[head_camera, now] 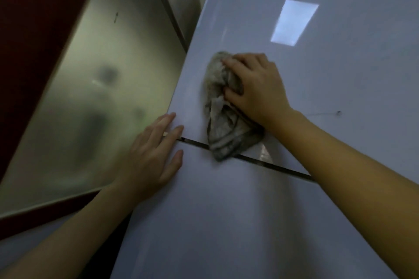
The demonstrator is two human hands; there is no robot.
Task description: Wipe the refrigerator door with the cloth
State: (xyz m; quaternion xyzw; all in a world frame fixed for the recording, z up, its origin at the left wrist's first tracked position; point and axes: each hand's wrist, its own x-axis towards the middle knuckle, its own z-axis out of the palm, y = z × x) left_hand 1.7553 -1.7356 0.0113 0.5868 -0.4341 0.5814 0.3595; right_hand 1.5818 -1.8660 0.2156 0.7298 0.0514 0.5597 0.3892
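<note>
The glossy pale grey refrigerator door [294,97] fills the right and middle of the head view. A crumpled grey cloth [221,124] lies against it, its lower corner hanging over the dark gap [272,165] between the upper and lower doors. My right hand [256,88] presses on the cloth's upper part, fingers curled into it. Flat on the door's left edge rests my left hand [154,152], fingers spread across the gap, holding nothing.
Left of the refrigerator stands a frosted glass panel [95,102] in a dark red frame [34,41]. A metal strip [170,7] runs between the panel and the refrigerator. A bright rectangular light reflection [294,21] shows on the upper door.
</note>
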